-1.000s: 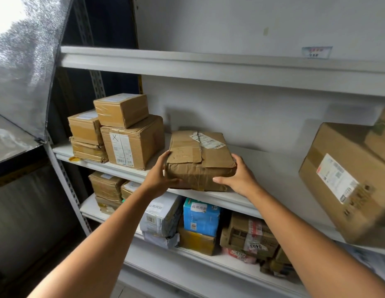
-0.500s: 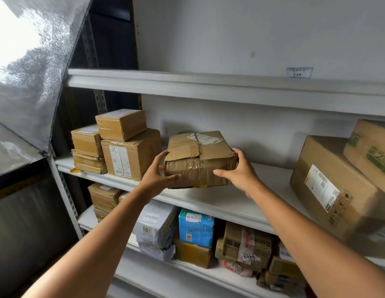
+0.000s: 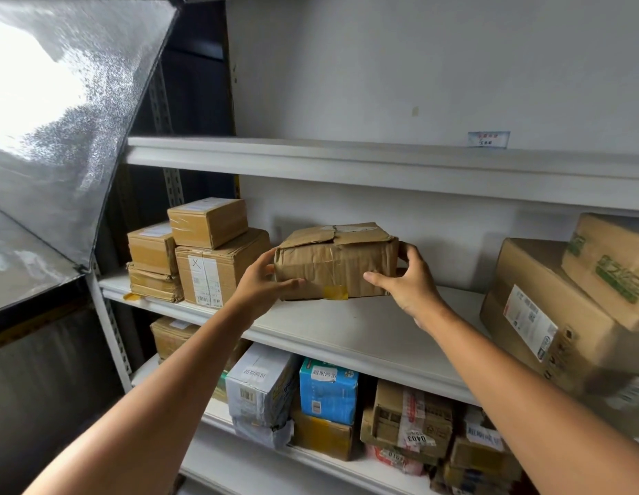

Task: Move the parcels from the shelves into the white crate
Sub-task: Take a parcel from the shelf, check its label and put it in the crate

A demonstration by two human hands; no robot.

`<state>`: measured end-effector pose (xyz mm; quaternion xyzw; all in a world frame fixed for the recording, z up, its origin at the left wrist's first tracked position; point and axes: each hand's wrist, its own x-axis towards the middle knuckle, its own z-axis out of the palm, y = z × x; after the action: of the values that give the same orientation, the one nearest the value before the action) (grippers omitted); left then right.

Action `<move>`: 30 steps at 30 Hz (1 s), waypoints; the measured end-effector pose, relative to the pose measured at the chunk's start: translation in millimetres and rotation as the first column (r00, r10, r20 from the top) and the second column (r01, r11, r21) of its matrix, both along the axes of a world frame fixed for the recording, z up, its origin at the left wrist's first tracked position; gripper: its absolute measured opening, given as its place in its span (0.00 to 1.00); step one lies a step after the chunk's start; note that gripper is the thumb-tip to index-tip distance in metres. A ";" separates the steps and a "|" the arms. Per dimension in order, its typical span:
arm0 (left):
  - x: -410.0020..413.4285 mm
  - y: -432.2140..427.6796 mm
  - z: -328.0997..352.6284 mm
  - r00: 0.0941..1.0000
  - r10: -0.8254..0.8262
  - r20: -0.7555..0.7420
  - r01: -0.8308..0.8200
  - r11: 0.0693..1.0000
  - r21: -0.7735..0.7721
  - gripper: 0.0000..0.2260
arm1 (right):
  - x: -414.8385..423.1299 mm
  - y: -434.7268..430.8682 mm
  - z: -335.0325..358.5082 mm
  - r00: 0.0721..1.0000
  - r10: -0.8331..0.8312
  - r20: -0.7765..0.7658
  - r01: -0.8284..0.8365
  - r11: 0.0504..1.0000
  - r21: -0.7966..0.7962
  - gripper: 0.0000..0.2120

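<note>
Cardboard parcel (image 3: 336,266): crumpled, taped, top flaps dented.

crumpled taped brown parcel (image 3: 336,262), on middle shelf (image 3: 346,326)

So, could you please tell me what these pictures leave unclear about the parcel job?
- The white crate lies outside the head view.
- The crumpled parcel, held by the left hand and right hand: underside hidden, so resting or lifted is unclear.
- The large box: blurred, cut by the right edge.
- The blue label: too small to read.
</note>
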<state>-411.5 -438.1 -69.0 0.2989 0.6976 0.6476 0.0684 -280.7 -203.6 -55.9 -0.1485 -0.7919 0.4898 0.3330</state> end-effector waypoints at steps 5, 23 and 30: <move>-0.5 5.4 -3.0 1.000 0.004 -0.020 -0.004 1.000 -0.002 0.29 | 1.4 5.0 0.1 1.000 0.002 0.011 -0.002 1.000 -0.006 0.32; -4.1 4.0 -7.3 0.993 0.068 -0.098 -0.072 0.996 -0.044 0.37 | -12.3 11.8 -15.1 0.996 0.062 0.069 -0.044 0.969 -0.245 0.25; -0.6 -3.4 -9.2 0.987 0.077 -0.137 -0.088 0.994 -0.070 0.37 | -17.2 11.6 -20.5 0.995 0.070 0.073 -0.049 0.964 -0.260 0.25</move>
<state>-412.1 -441.5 -78.2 0.3098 0.7365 0.6013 0.0056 -297.9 -192.0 -76.4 -0.1864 -0.7385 0.5919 0.2635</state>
